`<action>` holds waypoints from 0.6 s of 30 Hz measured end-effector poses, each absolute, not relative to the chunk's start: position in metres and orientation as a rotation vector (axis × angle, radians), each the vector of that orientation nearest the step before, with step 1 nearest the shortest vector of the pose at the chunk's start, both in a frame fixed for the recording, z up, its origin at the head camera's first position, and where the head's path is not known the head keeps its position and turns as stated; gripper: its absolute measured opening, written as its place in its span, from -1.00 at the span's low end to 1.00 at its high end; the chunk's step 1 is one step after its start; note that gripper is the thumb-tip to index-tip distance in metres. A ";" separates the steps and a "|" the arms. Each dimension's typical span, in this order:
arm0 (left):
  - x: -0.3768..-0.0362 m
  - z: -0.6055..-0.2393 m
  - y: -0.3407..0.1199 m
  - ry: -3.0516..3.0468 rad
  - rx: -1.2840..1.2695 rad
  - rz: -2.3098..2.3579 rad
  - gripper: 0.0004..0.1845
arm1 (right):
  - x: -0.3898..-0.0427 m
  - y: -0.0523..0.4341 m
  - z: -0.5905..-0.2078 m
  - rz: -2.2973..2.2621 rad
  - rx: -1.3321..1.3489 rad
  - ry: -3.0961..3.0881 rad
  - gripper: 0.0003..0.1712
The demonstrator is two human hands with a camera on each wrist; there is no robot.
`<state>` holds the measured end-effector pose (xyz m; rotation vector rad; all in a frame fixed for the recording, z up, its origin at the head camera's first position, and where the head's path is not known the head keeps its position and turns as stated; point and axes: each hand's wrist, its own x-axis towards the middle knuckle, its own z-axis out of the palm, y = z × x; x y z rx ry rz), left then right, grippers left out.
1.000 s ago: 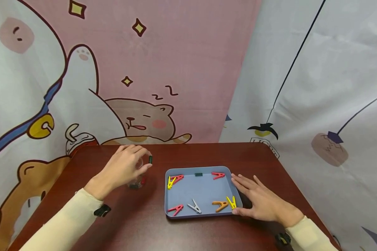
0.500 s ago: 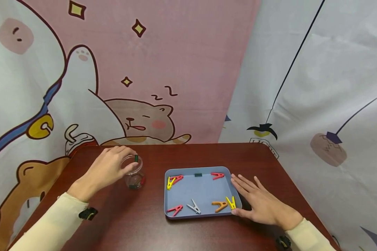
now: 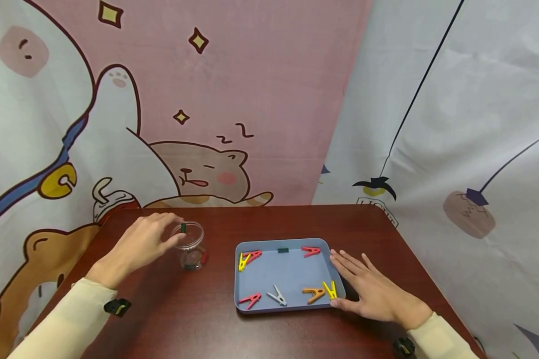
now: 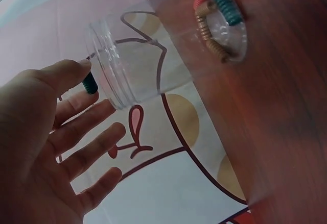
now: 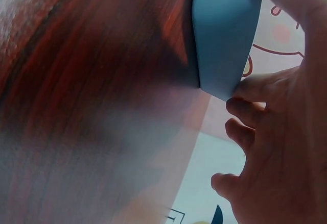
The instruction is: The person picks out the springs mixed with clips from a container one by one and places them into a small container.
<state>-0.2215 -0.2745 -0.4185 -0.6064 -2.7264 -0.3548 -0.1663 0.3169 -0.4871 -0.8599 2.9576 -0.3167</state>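
My left hand (image 3: 145, 243) pinches a small green clip (image 3: 183, 228) between thumb and forefinger, right over the mouth of a clear plastic jar (image 3: 190, 246). In the left wrist view the green clip (image 4: 90, 84) sits at the jar's rim (image 4: 110, 68), and a few clips (image 4: 217, 17) lie on the jar's bottom. My right hand (image 3: 370, 289) lies flat on the table with straight fingers against the right edge of the blue tray (image 3: 287, 271). The tray (image 5: 225, 35) holds several clips: red (image 3: 312, 251), yellow (image 3: 331, 289), orange (image 3: 314, 293), white (image 3: 278, 295), green (image 3: 283, 250).
The dark red wooden table (image 3: 215, 329) is backed by hanging cartoon-printed cloth (image 3: 206, 99). The jar stands left of the tray, with bare wood in front of both. The table's far corners are rounded.
My left hand has drawn the green clip leftward, from beside the jar to over its open mouth. The right hand and the tray have stayed put.
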 end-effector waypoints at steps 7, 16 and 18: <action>-0.221 -0.421 -0.282 -2.785 -0.555 -0.378 -0.59 | -0.167 0.318 -0.490 -0.341 -0.860 2.959 0.26; -0.221 -0.423 -0.288 -2.795 -0.564 -0.389 -0.57 | -0.170 0.319 -0.494 -0.345 -0.837 2.947 0.28; -0.221 -0.423 -0.288 -2.793 -0.573 -0.393 -0.57 | -0.170 0.319 -0.494 -0.342 -0.825 2.945 0.29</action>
